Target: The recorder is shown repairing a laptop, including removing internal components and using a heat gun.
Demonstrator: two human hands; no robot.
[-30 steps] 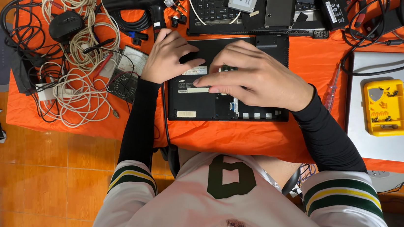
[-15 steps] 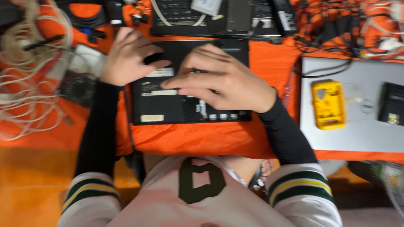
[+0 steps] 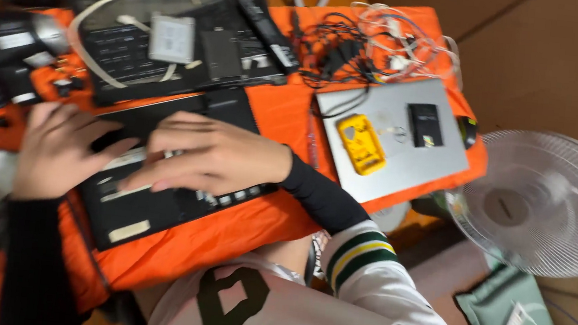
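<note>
Far left, a dark tool body (image 3: 11,40) w/ a grey label is seen on the orange cloth (image 3: 279,123), blurred. Next, the left hand (image 3: 57,151) is laid flat on the black laptop base (image 3: 159,192), fingers spread & extended toward the upper right; nothing is gripped, only the top surface is touched. The base is a flat black slab, tilted approx. diagonally across the cloth in front of the person; pale strips/labels are seen on it, one cream rectangle near its lower left corner, small light-coloured marks along its right edge. Detail is smeared by motion blur.

The right hand (image 3: 215,155) is rested on the same base, palm down, fingers stretched left & slightly curled, tips pressed on the surface beside the left hand. No hold is seen; open, flat.

Behind both hands, a second opened black laptop (image 3: 174,38) is seen w/ a white cable looped over it & a grey square part on top. Further right, tangled black & white cables (image 3: 371,47). Then a closed silver laptop (image 3: 394,137), w/ a yellow case (image 3: 360,143) & a small black block (image 3: 425,125) lying on it. Far right, on the floor, a white fan (image 3: 546,201).
</note>
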